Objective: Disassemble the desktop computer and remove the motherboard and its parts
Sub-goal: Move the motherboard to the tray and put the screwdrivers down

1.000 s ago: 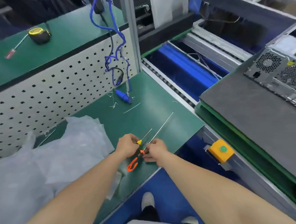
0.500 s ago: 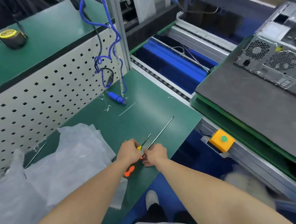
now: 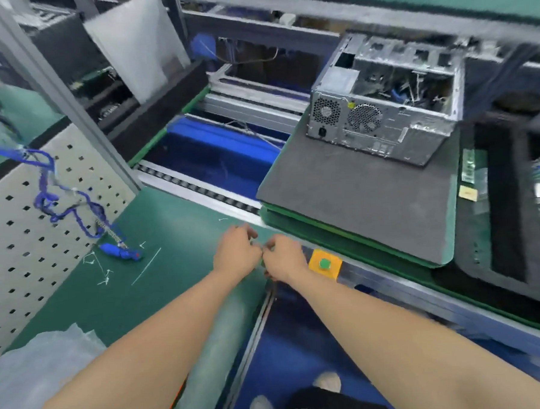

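Observation:
The desktop computer case (image 3: 383, 117) lies on its side with its top open, on a grey foam mat (image 3: 356, 199) at the right. Two fan grilles face me. My left hand (image 3: 237, 256) and my right hand (image 3: 285, 259) meet knuckle to knuckle over the right corner of the green bench (image 3: 176, 228). Both have curled fingers that pinch a thin screwdriver between them, though blur hides most of it. An orange handle tip (image 3: 175, 397) peeks out under my left forearm. Both hands are well short of the case.
An orange box with a green button (image 3: 324, 264) sits just right of my right hand. A blue cable (image 3: 65, 208) with a plug (image 3: 118, 251) hangs from the pegboard (image 3: 29, 232). Clear plastic wrap (image 3: 36, 366) lies front left. A roller conveyor (image 3: 199, 189) runs behind the bench.
Both hands have moved right and away from me, off the middle of the bench to its right corner. My view has swung right, so the whole computer case now shows.

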Tool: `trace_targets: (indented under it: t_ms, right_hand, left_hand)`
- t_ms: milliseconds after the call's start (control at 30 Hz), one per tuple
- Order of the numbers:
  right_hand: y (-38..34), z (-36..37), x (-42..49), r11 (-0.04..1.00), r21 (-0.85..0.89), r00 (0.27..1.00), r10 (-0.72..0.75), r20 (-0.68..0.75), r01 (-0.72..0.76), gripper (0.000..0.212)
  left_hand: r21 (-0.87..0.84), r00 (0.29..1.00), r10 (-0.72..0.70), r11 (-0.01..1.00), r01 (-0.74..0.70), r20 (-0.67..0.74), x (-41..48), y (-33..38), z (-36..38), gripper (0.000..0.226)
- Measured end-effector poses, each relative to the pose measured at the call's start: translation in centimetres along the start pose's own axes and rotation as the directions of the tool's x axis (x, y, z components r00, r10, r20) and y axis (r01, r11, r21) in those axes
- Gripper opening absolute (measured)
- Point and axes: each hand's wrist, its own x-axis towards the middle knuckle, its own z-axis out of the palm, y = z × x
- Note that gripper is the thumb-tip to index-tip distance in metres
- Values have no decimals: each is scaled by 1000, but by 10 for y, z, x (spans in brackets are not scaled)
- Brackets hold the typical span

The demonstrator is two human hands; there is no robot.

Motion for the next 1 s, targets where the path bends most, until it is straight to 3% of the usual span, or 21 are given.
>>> trace_targets:
  t_ms: [267, 400, 500, 600, 667, 833, 900, 1000]
  right_hand:
    - [32, -199, 47, 996, -82, 948, -51, -314, 27, 12]
    - [33, -274, 61, 981, -178, 860, -160, -485, 82, 5]
    - [30, -317, 83, 942, -321, 772, -273, -574, 94, 15]
    - [22, -350, 110, 883, -469, 722, -348, -598, 38, 35]
    - [15, -363, 131, 859, -512, 728, -361, -583, 16, 45]
    - [6, -375, 178, 820, -564, 844, -233, -483, -97, 50]
    - [12, -372, 188, 763, -634, 859, -234, -455, -128, 57]
    - [21, -367, 194, 709, -692, 811, -324, -487, -133, 56]
  left_hand:
    - [80, 916, 400, 914, -398, -18, 69, 168, 27, 29]
    - [146, 824, 566, 817, -557, -26, 106, 231, 32, 32]
    - [245, 746, 663, 734, -634, -57, 145, 271, 31, 42]
    - [303, 673, 734, 665, -683, -92, 185, 301, 26, 54]
    - [342, 644, 763, 622, -705, -58, 212, 313, 24, 61]
    - [438, 665, 730, 551, -710, 159, 260, 325, 24, 72]
    - [427, 634, 760, 531, -732, 142, 268, 324, 28, 68]
    - [412, 585, 809, 514, -753, 59, 273, 319, 37, 60]
